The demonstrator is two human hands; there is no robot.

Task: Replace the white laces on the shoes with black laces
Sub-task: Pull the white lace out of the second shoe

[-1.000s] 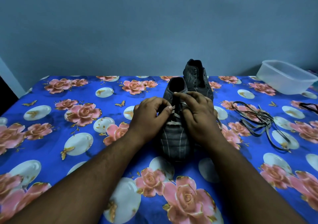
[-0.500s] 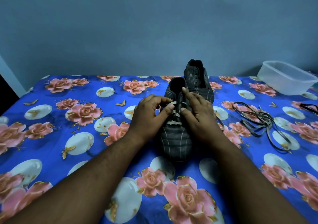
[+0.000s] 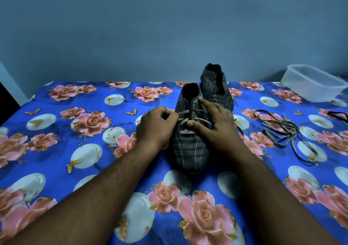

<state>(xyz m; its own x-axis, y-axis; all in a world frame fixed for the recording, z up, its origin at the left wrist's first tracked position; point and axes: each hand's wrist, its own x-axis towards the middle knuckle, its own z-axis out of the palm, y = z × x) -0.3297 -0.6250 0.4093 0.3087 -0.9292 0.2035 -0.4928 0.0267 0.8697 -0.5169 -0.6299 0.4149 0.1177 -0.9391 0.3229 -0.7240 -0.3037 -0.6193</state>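
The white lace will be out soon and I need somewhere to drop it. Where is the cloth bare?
Left of the near shoe and left hand, the floral cloth lies bare. Right is crowded: black laces, then the plastic tub.

You are in a home, likely a bedroom: a bed sheet (image 3: 56,150) printed with pink roses and butterflies covers the surface, set against a plain blue-grey painted wall (image 3: 150,28), with a clear plastic food tub (image 3: 312,84) at the far right.

Head camera (worn) looks down, apparently close, over the bedspread (image 3: 56,150).
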